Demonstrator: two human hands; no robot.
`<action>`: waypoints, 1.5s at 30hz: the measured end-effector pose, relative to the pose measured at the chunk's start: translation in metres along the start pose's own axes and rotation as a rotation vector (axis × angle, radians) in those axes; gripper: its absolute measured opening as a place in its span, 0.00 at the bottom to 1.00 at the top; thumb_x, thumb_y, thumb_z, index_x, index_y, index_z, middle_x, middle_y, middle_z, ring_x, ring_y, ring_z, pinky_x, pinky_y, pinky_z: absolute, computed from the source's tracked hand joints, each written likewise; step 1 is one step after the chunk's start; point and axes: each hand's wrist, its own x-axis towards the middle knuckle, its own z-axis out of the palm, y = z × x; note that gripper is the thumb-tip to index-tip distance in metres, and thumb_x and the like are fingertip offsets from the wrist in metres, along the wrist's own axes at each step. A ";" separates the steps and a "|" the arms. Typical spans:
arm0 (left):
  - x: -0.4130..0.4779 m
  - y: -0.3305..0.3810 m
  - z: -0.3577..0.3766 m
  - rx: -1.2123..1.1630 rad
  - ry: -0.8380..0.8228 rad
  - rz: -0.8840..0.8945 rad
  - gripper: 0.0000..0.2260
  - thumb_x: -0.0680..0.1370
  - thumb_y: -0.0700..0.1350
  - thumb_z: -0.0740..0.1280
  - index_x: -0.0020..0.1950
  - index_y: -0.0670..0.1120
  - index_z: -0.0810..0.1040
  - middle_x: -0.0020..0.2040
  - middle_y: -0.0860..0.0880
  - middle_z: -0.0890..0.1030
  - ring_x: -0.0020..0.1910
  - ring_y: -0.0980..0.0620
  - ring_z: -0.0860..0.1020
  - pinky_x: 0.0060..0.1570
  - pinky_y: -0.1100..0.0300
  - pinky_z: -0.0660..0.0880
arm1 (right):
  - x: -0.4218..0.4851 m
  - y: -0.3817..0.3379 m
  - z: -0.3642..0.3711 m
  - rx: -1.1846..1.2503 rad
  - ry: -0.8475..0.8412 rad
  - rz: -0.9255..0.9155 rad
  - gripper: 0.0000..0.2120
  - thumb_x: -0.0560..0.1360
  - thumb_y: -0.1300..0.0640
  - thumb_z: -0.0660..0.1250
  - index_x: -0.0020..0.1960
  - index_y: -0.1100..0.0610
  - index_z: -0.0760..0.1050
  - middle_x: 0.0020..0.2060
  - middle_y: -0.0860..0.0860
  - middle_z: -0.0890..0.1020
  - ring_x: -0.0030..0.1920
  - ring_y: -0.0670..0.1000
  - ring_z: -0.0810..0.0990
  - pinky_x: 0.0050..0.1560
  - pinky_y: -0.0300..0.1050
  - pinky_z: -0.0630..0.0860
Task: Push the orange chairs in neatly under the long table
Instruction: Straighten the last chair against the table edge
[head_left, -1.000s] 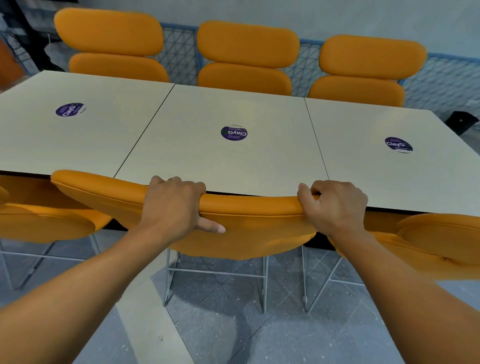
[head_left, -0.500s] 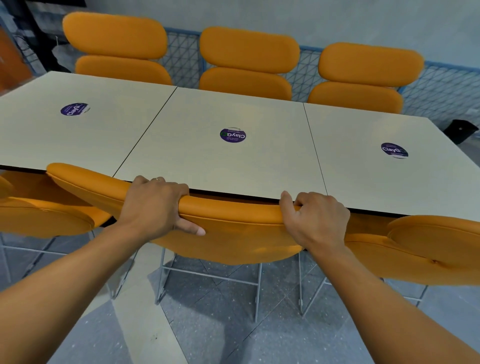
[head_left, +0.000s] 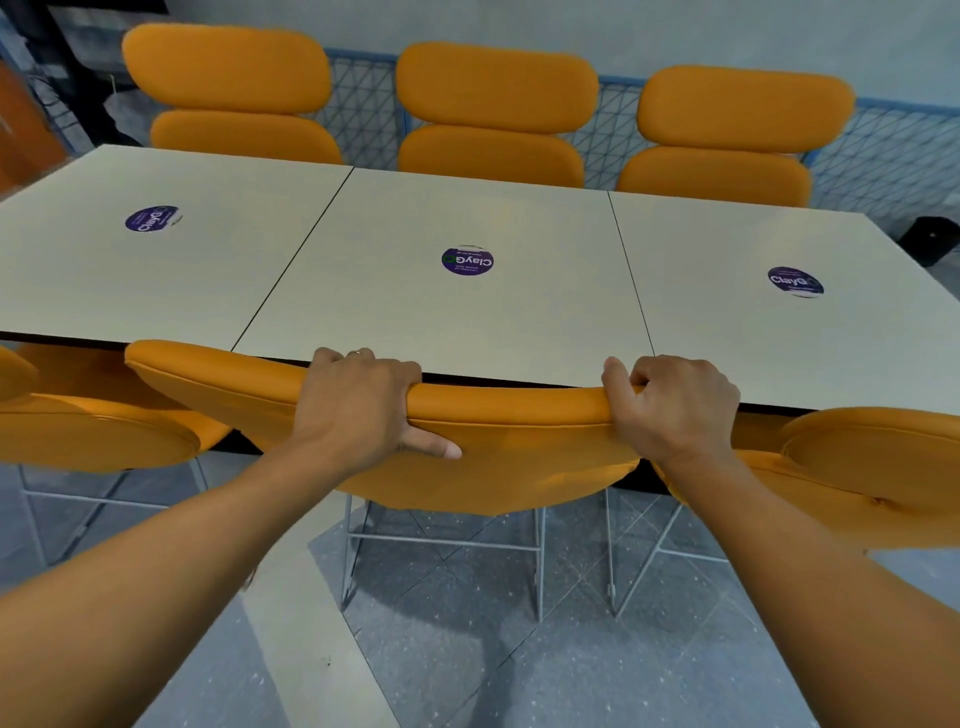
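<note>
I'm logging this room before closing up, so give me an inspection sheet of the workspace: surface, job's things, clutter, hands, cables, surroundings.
Surface: long table, three pale panels, each with a round purple sticker.
Job's things: middle near chair, backrest top at the table's near edge; left near chair and right near chair beside it; three far chairs along the opposite side.
Clutter: nothing seen.
Hands: left hand and right hand both grip the middle near chair's backrest top.
Cables: nothing seen.
Surroundings: blue mesh fence behind the far chairs; grey speckled floor; dark box at far right.
</note>
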 end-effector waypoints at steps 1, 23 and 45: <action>-0.001 -0.004 0.001 0.003 0.000 0.010 0.38 0.54 0.83 0.47 0.44 0.56 0.71 0.34 0.55 0.71 0.39 0.52 0.71 0.46 0.54 0.67 | -0.003 -0.003 0.000 -0.007 -0.007 0.014 0.28 0.73 0.37 0.50 0.26 0.54 0.71 0.23 0.48 0.71 0.30 0.56 0.72 0.33 0.43 0.62; -0.012 -0.003 0.002 -0.078 0.031 -0.098 0.43 0.51 0.82 0.47 0.50 0.56 0.76 0.41 0.54 0.79 0.46 0.50 0.75 0.48 0.53 0.62 | -0.010 -0.004 0.000 -0.028 0.031 -0.088 0.30 0.74 0.37 0.48 0.26 0.55 0.74 0.23 0.48 0.72 0.27 0.53 0.70 0.31 0.39 0.57; -0.016 -0.003 0.003 -0.085 -0.001 -0.086 0.44 0.51 0.83 0.48 0.52 0.57 0.76 0.43 0.54 0.78 0.50 0.48 0.74 0.49 0.51 0.64 | -0.020 0.000 -0.005 0.027 -0.006 -0.108 0.21 0.77 0.44 0.54 0.27 0.50 0.60 0.26 0.48 0.69 0.29 0.53 0.70 0.30 0.41 0.56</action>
